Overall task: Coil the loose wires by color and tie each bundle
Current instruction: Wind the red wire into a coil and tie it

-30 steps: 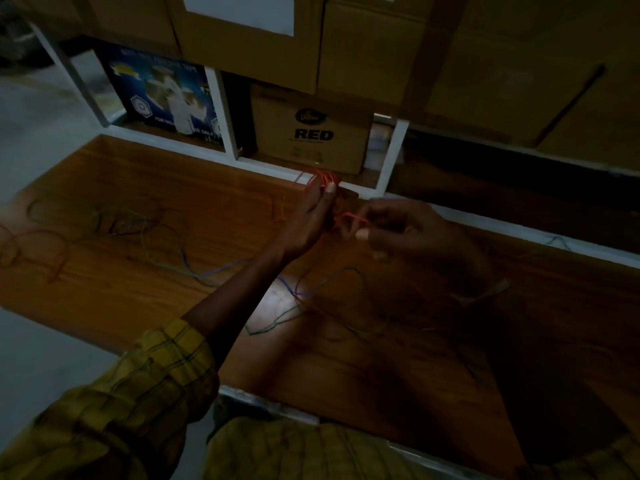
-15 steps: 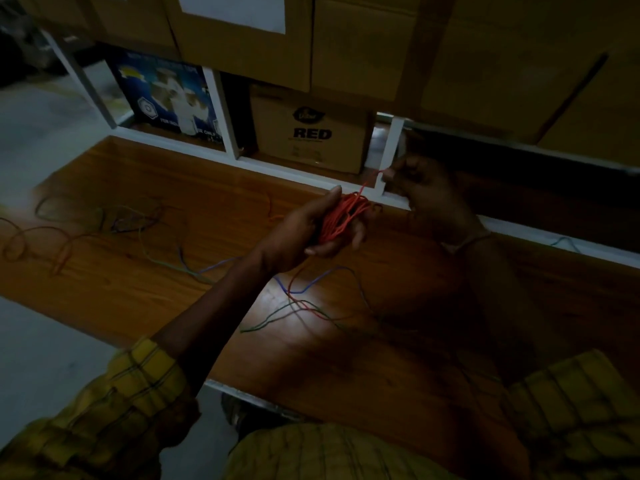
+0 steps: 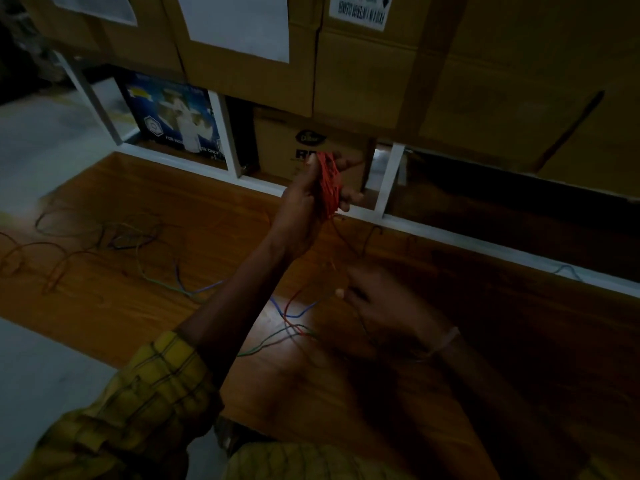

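Left hand (image 3: 306,206) raised above wooden table (image 3: 207,209), fingers curled round red wire coil (image 3: 329,188). Right hand (image 3: 377,299) lower, in shadow; seems to pinch trailing red strand, grip unclear. Blue and green wires (image 3: 287,323) loose on table below. Wire light, thin, springy: loops likely to splay if released. Best held across coil's middle, tie there.

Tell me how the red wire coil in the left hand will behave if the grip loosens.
The red wire coil would probably spring apart: no tie shows, and only the left hand holds its thin loops together. It looks light and floppy, since a loose strand trails down towards the right hand. It is unlikely to roll.
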The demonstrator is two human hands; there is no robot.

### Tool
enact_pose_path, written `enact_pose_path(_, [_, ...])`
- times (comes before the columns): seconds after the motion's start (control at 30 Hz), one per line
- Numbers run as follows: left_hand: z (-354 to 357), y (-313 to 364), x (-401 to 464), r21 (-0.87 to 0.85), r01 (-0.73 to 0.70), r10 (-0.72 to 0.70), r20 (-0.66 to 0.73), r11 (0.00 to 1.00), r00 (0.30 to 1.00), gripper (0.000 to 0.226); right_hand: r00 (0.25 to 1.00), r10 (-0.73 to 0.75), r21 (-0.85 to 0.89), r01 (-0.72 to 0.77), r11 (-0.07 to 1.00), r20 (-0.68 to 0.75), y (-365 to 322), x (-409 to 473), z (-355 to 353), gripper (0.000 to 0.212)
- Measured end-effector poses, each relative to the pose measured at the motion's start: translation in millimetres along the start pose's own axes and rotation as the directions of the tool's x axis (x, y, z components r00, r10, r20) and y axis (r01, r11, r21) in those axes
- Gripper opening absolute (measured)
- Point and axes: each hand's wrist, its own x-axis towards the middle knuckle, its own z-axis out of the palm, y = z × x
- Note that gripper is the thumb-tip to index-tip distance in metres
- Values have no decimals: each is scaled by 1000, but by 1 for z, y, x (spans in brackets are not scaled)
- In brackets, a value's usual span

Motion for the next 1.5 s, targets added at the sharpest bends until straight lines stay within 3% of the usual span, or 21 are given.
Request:
enact_pose_path(0.13, [6, -2, -3, 262, -13, 24, -38, 965, 999, 46, 1000, -22, 21, 22, 1000, -20, -25, -4, -31, 41])
enact_pose_path(0.23, [7, -12, -10, 455, 27, -31, 0, 890, 1000, 35, 1000, 21, 100, -20, 995, -9, -37, -2, -69, 25])
enact_pose_path(0.3, [2, -17, -13, 542, 36, -75, 49, 839, 996, 37, 999, 41, 145, -39, 989, -12, -38, 0, -97, 9])
enact_pose_path(0.4, [-4, -18, -18, 586, 79, -165, 94, 806, 982, 44, 992, 105, 338, -73, 938, -75, -33, -3, -134, 10])
enact_pose_path(0.63, [-5, -16, -37, 410, 106, -243, 298, 906, 923, 46, 930, 212, 550, -12, 835, -302, 4, 19, -151, 18])
enact_pose_path(0.83, [0, -12, -47, 223, 121, -203, 390, 967, 898, 52, 851, 261, 416, -56, 908, -455, 33, 45, -115, 12])
enact_pose_path(1.0, [-1, -4, -45, 8, 117, -112, 340, 993, 934, 59, 893, 292, 230, -222, 948, -344, 46, 27, -61, 22])
enact_pose_path(1.13, [-6, 6, -34, -138, 57, -33, 176, 989, 984, 62, 907, 401, 280, -354, 892, -130, 35, 11, -15, 35])
enact_pose_path(1.4, [-16, -2, -3, -202, 51, -50, 7, 978, 999, 63, 989, 123, 136, -112, 984, -80, -13, 2, -1, 17])
enact_pose_path(1.5, [-15, -12, 2, -78, 30, -34, -47, 997, 998, 59, 997, 73, 79, -72, 994, -17, -31, 3, -13, 13])
